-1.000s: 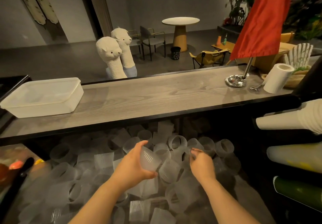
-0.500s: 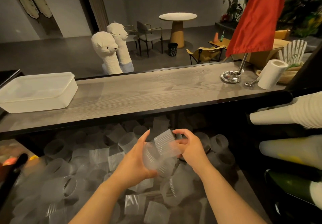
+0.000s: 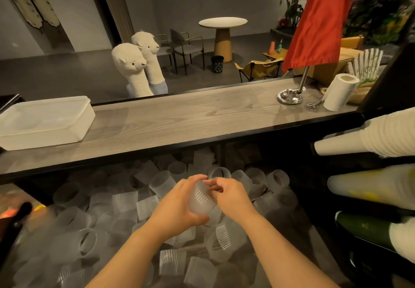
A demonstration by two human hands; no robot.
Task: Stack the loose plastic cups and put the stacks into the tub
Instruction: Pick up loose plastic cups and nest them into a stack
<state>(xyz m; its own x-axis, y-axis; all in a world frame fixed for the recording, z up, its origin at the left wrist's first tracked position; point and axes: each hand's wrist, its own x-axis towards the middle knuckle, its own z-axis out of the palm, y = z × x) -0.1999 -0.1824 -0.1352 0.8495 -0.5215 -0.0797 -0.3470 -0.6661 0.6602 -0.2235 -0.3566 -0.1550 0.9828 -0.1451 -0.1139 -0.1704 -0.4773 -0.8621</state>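
Ribbed translucent cup (image 3: 200, 198) is held between both hands, above the middle of the lower desk (image 3: 321, 240). Left hand (image 3: 179, 204) grip: fingers and thumb curled round the cup from its left side and underneath, thumb tip at the cup's base. Right hand (image 3: 231, 198) grip: fingers curled onto the cup's upper right side, fingertips at its rim; whether a second cup is nested inside cannot be told.

Loose cups (image 3: 125, 202) are spread over the lower desk below the hands, lying on their sides and tipped at all angles, from the far edge under the counter overhang to the near edge, denser toward the left side.

Tub (image 3: 45, 121) sits at the left end of the upper desk (image 3: 179, 119), translucent white, rectangular, well apart from the hands; no stacks are seen in it.

At the right end of the upper desk: flag stand (image 3: 290, 96) with red flag (image 3: 318, 23), paper roll (image 3: 340, 91) just beside it. Stacked paper cups (image 3: 368, 136) are seen lying sideways at the right edge
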